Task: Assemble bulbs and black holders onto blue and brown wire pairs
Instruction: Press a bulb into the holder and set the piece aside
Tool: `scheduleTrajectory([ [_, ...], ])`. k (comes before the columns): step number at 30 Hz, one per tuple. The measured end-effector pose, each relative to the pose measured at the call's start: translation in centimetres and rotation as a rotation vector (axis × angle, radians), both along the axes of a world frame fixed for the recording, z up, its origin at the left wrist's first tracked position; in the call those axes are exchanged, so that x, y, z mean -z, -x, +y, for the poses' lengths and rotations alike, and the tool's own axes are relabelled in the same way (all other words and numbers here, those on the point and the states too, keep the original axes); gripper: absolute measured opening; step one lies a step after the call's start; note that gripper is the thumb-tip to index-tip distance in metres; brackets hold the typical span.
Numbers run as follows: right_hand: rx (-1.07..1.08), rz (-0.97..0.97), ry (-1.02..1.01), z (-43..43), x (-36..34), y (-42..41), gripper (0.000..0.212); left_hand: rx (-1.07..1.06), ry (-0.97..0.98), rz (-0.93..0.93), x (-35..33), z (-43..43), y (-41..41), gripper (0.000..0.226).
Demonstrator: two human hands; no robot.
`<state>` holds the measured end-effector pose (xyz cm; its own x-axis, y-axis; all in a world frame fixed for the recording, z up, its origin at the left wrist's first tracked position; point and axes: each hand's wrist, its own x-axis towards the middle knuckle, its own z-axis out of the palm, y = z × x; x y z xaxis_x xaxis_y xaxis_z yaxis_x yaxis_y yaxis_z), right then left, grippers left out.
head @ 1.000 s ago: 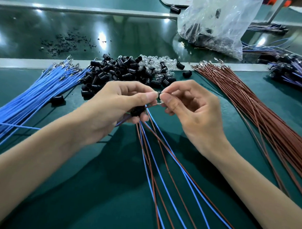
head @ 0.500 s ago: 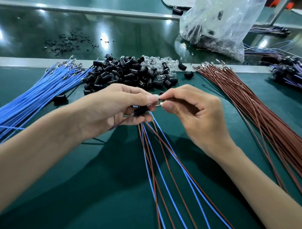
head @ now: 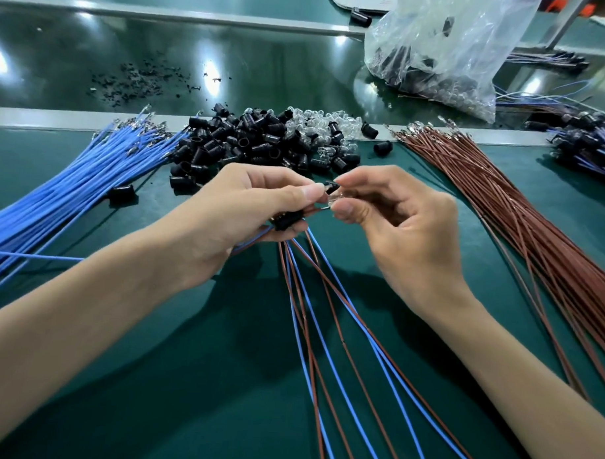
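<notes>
Black holder (head: 289,221) mostly inside left hand (head: 240,210)

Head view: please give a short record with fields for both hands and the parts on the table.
left hand: grips holder and wire pairs
right hand: pinches bulb
blue wires: heap at left
brown wires: heap at right
holder pile: middle, behind the hands
bulb pile: against the holder pile, on its right
bag: back right, clear plastic
</notes>
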<state>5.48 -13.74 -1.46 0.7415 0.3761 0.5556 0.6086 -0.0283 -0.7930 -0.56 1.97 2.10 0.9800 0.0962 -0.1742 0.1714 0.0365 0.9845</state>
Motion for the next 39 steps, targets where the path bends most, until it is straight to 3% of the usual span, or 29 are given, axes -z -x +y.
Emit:
scheduleTrajectory([
  [4,0.017,-0.022,0.011,-0.1,0.0,0.0,0.026,-0.062,-0.042,-0.058,0.0,-0.5,0.1,0.023],
  [12,0.112,-0.166,0.038,-0.1,0.1,0.0,0.017,-0.021,-0.14,-0.122,0.6,-0.4,0.1,0.015],
  [17,0.068,-0.219,0.053,-0.1,0.2,0.0,0.017,0.045,0.052,0.005,0.3,0.3,-0.2,0.017],
  [27,0.193,-0.328,0.039,0.0,0.5,0.0,0.018,0.113,0.035,0.106,-0.1,0.4,-1.2,0.01],
  [39,0.063,-0.203,0.052,-0.6,0.2,-0.4,0.018,0.13,0.06,0.075,0.4,0.5,-1.1,0.009],
])
